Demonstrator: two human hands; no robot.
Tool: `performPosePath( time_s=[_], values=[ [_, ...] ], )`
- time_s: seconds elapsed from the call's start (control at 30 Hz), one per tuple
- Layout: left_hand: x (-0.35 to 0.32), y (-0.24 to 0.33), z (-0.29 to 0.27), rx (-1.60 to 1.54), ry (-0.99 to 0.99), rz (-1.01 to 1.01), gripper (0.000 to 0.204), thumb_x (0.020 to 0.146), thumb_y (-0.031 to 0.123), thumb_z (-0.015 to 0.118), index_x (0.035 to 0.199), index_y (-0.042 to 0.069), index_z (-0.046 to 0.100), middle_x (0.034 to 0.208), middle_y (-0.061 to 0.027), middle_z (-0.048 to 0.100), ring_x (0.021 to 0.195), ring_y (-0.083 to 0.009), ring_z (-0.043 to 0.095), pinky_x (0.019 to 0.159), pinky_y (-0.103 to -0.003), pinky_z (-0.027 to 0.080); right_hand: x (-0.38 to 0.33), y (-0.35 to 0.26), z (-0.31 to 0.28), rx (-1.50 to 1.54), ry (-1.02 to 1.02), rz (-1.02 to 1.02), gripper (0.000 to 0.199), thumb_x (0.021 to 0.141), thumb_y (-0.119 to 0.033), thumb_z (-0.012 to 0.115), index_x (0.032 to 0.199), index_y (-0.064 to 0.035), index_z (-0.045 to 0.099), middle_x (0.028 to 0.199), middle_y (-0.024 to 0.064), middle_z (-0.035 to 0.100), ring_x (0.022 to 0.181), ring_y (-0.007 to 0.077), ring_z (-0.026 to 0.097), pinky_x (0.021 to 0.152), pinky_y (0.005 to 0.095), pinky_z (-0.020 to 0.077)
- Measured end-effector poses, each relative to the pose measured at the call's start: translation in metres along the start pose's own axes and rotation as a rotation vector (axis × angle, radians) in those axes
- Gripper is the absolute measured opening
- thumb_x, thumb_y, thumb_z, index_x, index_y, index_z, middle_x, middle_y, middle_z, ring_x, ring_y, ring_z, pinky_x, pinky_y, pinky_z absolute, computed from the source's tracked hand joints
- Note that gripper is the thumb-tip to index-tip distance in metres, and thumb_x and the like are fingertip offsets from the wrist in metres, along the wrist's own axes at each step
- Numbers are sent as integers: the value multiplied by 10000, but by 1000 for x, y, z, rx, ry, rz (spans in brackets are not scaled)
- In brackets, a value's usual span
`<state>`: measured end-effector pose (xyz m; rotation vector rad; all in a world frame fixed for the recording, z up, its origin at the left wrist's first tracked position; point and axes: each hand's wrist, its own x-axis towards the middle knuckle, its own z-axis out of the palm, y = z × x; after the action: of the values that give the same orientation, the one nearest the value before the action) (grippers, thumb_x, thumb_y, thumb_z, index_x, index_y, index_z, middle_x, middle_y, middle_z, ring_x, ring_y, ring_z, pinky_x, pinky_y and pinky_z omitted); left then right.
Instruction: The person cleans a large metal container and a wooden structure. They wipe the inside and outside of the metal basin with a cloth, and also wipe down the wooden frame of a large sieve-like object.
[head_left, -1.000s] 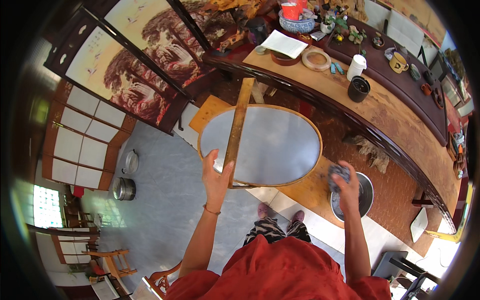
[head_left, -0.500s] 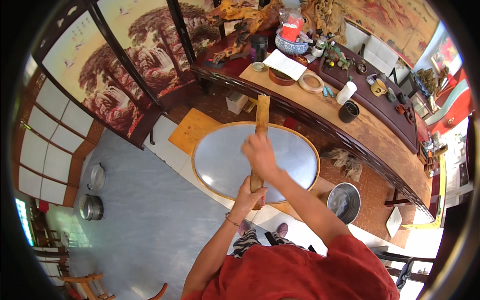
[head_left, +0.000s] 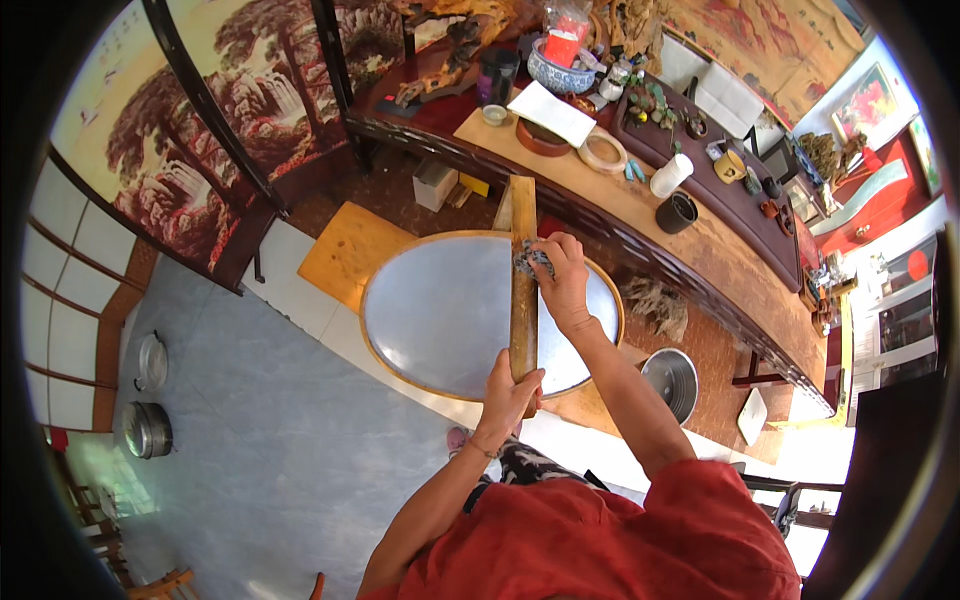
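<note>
A long wooden plank (head_left: 522, 260) stretches away from me over an oval tray (head_left: 430, 310) with a pale grey inside and a wooden rim. My left hand (head_left: 510, 388) grips the plank's near end. My right hand (head_left: 560, 275) presses a dark crumpled cloth (head_left: 530, 258) against the plank near its middle.
A metal bucket (head_left: 672, 380) stands on the floor to the right. Beyond the tray runs a long wooden table (head_left: 640, 215) bearing cups, bowls, a paper sheet and a dark cup (head_left: 678, 212). A low wooden board (head_left: 345, 250) lies at left. Metal pots (head_left: 150, 400) sit far left.
My right hand came up from the bucket with the cloth and moved onto the plank, then further along it. The left hand kept hold of the plank's near end.
</note>
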<state>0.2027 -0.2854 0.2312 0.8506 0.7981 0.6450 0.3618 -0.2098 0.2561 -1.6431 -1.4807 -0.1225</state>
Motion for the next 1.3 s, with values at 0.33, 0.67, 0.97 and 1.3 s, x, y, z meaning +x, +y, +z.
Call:
performPosePath(
  time_s=[0.33,0.67,0.97,1.3],
  values=[
    [-1,0,-4,-7,22,8,205,850,42,590,927,41,400,610,-40,509,448,-105,498,402,-246,424,-13,-22,-2,-40,-148,-195,158,646,18,592,788,-48,574,861,135,504,784,334,476,656,403,429],
    [-7,1,-7,29,-2,53,168,873,17,553,951,8,405,659,-59,525,512,-105,511,469,-259,462,-51,-33,-13,-97,-291,-343,131,664,-56,590,789,-91,575,1012,98,531,945,282,509,717,354,463],
    [-5,-17,-16,163,96,181,180,862,30,567,962,21,418,651,-56,537,485,-119,528,454,-251,455,-71,-40,-22,48,-273,-232,151,674,-49,598,819,-92,593,952,107,517,869,300,505,672,385,459],
    [-11,-1,-10,-9,17,21,188,851,18,576,938,30,409,628,-40,530,477,-112,531,435,-251,456,-46,-29,-9,2,-275,-220,209,655,-5,606,844,-93,627,930,111,552,792,316,502,646,388,446]
  ],
)
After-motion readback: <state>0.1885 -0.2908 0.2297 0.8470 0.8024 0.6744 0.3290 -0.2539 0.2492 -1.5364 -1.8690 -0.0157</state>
